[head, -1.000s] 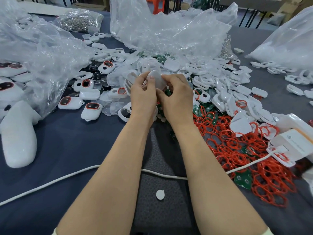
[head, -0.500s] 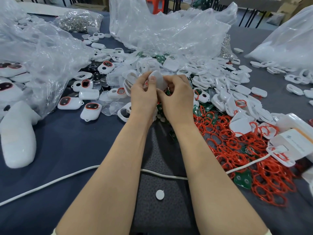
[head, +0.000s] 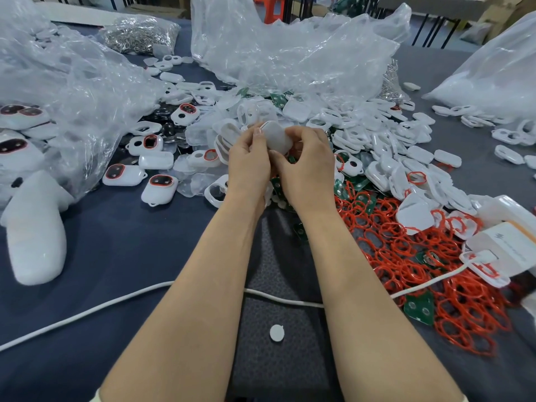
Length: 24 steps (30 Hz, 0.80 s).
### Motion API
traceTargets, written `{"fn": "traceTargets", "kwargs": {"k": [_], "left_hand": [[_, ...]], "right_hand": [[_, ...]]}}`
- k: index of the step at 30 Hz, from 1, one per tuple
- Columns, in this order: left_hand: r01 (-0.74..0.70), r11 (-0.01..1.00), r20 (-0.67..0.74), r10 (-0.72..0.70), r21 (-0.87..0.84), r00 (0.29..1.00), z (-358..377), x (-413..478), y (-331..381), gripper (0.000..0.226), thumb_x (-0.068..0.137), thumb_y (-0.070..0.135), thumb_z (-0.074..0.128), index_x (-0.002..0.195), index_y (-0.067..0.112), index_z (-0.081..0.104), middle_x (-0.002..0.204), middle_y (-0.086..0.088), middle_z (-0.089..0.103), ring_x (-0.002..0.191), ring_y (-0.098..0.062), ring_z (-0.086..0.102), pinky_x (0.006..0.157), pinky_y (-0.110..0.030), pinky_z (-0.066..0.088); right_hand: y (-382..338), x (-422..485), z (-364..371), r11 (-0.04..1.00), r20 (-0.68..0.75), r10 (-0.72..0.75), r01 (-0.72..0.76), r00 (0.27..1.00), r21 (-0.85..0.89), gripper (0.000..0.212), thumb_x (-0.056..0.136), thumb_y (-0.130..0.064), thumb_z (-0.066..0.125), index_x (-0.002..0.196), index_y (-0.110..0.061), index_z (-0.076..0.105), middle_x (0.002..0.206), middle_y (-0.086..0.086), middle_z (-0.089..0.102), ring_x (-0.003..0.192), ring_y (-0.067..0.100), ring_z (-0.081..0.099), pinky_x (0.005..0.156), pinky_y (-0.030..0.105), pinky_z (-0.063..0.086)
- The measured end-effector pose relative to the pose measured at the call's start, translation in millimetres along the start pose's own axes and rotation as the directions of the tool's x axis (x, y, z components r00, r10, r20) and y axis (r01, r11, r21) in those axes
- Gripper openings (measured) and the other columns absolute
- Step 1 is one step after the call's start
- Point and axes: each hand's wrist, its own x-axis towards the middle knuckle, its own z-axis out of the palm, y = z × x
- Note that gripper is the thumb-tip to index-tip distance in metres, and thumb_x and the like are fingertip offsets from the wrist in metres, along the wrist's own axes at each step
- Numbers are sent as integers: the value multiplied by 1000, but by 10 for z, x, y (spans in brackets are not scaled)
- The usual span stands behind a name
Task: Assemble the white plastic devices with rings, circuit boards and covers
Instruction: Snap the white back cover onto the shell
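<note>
Both hands — left hand (head: 249,158), right hand (head: 308,163) — pinch one white device (head: 277,138) at 12 o'clock above the parts pile. Looks like cover-closing; next, likely squeeze edges evenly until seated.

Blue-grey table (head: 116,242), orange stool (head: 269,8) and cardboard boxes (head: 503,11) beyond

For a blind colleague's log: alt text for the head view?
Left hand and right hand grip one white plastic device above a heap of white shells. Red rings and green circuit boards lie at right, clear plastic bags behind.
</note>
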Motion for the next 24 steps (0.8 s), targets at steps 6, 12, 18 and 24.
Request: {"fn": "traceTargets", "kwargs": {"k": [6, 12, 18, 24], "left_hand": [[-30, 998, -21, 32, 55, 999, 2, -1, -5, 20, 103, 17, 41, 103, 23, 60, 110, -13, 67, 108, -30, 64, 98, -49, 50], [-66, 992, -35, 70, 106, 997, -21, 25, -23, 21, 102, 13, 41, 104, 23, 60, 103, -9, 66, 100, -25, 64, 96, -50, 51], [-64, 989, -26, 68, 136, 997, -22, 15, -17, 19, 101, 16, 44, 110, 23, 60, 116, -13, 65, 110, -27, 62, 98, -49, 50], [-136, 975, 8, 137, 176, 991, -69, 28, -26, 13, 98, 15, 52, 98, 26, 59, 84, -10, 68, 79, -22, 65, 87, -49, 55]], "right_hand": [[-9, 1, 1, 1000, 7, 14, -14, 1000, -3, 36, 77, -14, 75, 110, -5, 63, 109, 6, 55, 90, 11, 48, 79, 10, 33], [-25, 1, 2, 999, 32, 4, -2, 999, -42, 39, 78, -17, 75, 113, -5, 64, 112, 7, 59, 102, 19, 56, 92, 31, 44], [12, 6, -4, 998, 41, -35, 37, 999, -59, 40, 79, -18, 75, 116, -5, 65, 111, 6, 60, 93, 10, 51, 84, 14, 38], [3, 8, 12, 998, 39, -32, 34, 999, -57, 36, 81, -20, 73, 113, -5, 66, 110, 6, 60, 99, 16, 56, 86, 18, 40]]}}
